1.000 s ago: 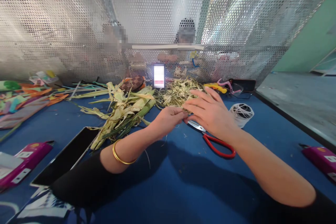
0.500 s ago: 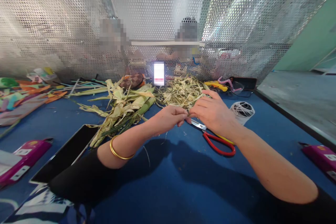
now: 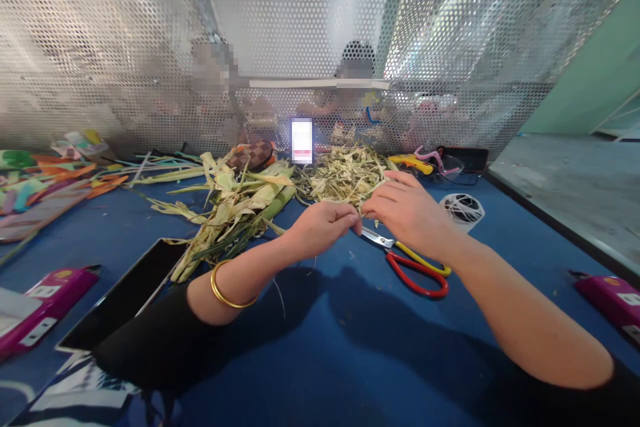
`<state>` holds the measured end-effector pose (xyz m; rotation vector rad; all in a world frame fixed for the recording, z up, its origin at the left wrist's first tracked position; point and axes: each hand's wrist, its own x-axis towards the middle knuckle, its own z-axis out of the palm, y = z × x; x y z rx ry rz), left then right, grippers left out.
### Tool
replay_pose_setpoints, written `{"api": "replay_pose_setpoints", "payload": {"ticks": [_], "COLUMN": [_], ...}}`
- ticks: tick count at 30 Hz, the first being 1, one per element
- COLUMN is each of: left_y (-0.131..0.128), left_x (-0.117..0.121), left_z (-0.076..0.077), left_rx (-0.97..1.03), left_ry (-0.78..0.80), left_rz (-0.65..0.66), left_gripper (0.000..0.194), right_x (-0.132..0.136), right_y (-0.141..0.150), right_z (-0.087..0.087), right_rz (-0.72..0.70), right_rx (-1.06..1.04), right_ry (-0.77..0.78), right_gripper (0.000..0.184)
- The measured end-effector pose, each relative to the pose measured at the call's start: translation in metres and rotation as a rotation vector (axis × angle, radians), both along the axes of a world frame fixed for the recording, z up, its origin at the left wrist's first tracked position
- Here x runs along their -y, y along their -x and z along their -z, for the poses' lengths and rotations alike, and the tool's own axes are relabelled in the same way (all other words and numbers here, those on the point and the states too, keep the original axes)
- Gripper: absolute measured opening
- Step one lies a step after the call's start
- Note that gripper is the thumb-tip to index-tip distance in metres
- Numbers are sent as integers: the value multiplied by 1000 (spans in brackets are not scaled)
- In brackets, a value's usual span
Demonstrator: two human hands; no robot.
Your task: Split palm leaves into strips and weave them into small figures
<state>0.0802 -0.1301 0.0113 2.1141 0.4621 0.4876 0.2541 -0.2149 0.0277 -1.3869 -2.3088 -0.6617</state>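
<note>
My left hand (image 3: 325,227) is closed in a pinch above the blue table, and whatever its fingertips hold is too small to make out. Close beside it, my right hand (image 3: 407,213) has its fingers bent together, with a small pale bit showing under them that I cannot name. A pair of scissors (image 3: 417,287) with one red and one yellow handle lies below the hands, its blade tips hidden behind my left fingers. Just beyond the hands is a heap of shredded dry husk (image 3: 345,177). Longer corn husks (image 3: 240,207) lie to the left.
A black tray (image 3: 127,290) sits by my left forearm. White string on a spool (image 3: 463,210), a yellow-handled tool (image 3: 411,163) and glasses (image 3: 443,163) lie right. Magenta power strips (image 3: 63,287) flank the table. A lit phone (image 3: 302,140) stands before a perforated screen, people behind it.
My right hand has drawn slightly away from my left, opening a small gap between the fingertips. More of the yellow scissor handle shows. My left hand has barely moved.
</note>
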Motion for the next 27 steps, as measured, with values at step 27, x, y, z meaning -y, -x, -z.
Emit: {"api": "replay_pose_setpoints", "payload": {"ticks": [27], "left_y": [-10], "left_x": [12], "left_z": [0], "left_rx": [689], "left_ry": [973], "left_rz": [-127], "left_gripper": [18], "right_x": [-5], "right_y": [76], "right_z": [60], "right_rz": [26], "right_rx": [-1487], "right_ry": [651], "right_gripper": [34]}}
